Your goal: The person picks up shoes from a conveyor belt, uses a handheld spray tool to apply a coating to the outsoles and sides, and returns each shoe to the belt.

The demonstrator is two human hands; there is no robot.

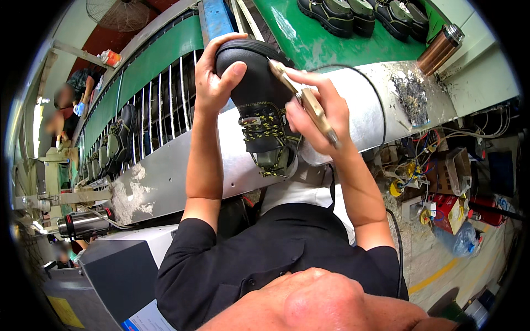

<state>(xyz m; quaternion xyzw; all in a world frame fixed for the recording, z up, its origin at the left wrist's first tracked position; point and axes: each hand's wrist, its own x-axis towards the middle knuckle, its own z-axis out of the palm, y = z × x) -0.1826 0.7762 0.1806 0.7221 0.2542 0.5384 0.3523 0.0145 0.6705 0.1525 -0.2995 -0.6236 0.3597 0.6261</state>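
A black work shoe [255, 83], laced with yellow-flecked black laces, is held over the metal ledge with its toe pointing away from me. My left hand [214, 83] is closed on the toe from the left, fingers round the sole edge and thumb on the upper. In my closed right hand [329, 110] is a slim beige hand tool [312, 108] with a narrow tip; its exact kind cannot be made out. That tip is at the right side of the toe, near the sole edge. Whether it touches is unclear.
Several black shoes [337, 15] stand on the green belt [292, 38] ahead; more [118, 138] sit on a rack at left. A copper-coloured flask [441, 48] stands at the right. A black cable [380, 99] curves across the metal ledge [353, 91]. Co-workers are at far left.
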